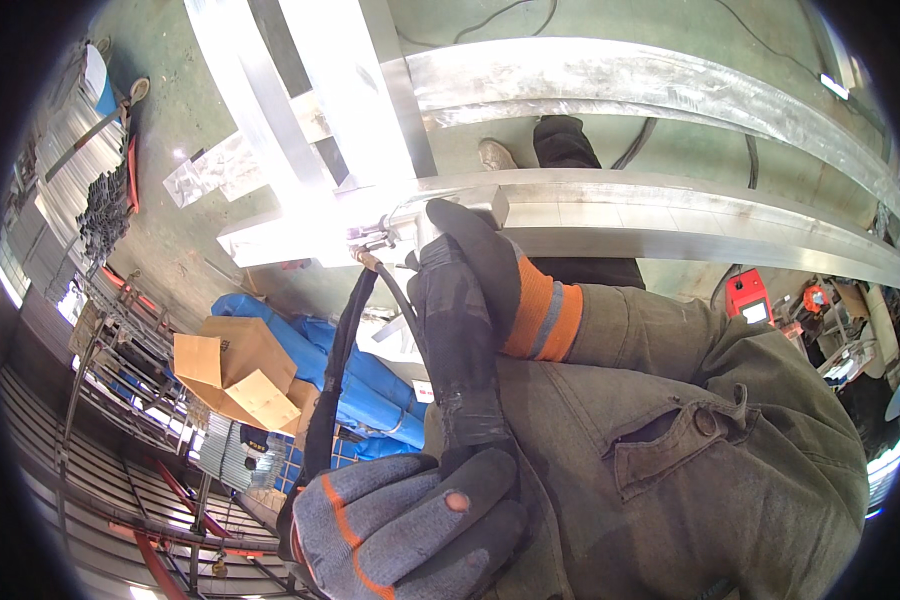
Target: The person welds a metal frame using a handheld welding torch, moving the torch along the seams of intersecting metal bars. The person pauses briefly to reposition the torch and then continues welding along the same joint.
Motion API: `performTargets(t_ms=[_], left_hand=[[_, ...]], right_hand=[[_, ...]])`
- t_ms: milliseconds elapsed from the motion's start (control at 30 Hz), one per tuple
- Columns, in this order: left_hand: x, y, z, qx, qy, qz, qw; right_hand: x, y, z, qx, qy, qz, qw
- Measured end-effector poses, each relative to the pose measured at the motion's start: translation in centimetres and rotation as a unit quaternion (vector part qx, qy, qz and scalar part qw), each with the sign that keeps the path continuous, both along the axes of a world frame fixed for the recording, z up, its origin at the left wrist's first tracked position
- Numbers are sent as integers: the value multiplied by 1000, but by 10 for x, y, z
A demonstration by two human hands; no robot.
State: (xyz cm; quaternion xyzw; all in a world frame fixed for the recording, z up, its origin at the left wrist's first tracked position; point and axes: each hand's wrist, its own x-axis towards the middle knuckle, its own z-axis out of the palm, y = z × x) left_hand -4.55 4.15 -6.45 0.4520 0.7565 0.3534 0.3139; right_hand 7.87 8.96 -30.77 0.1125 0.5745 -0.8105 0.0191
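A black-wrapped welding torch (465,385) slants across the middle, its metal head (375,238) against the joint of the aluminium beams. White glare there hides the tip and the seam. My right hand (480,275), in a dark glove with an orange and grey cuff, is closed round the torch's upper part. Lower down, my left hand (405,525), in a grey glove with orange lines and a small hole at one finger, is wrapped round the torch's rear end. A black hose (338,375) runs from the torch head down beside my left hand.
Long aluminium beams (610,75) cross the upper view, near a person's dark trouser leg (567,145). An open cardboard box (245,365) and blue wrapped bundles (370,385) lie at the left. A red device (745,292) stands at the right; cables cross the green floor.
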Motion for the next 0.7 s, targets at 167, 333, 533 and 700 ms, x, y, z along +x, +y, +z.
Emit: performTargets(t_ms=[167,333,533,700], left_hand=[[-2,-5,13,-58,-5,-36,998],[2,-7,8,-39,11,-28,999],[1,-8,8,-42,5,-34,999],[0,-7,11,-46,5,-40,998]], right_hand=[[4,-2,0,2,-27,13,1000],[4,-3,0,-30,-37,-4,999],[0,-4,2,-72,-49,-3,996],[2,1,-3,25,26,38,999]])
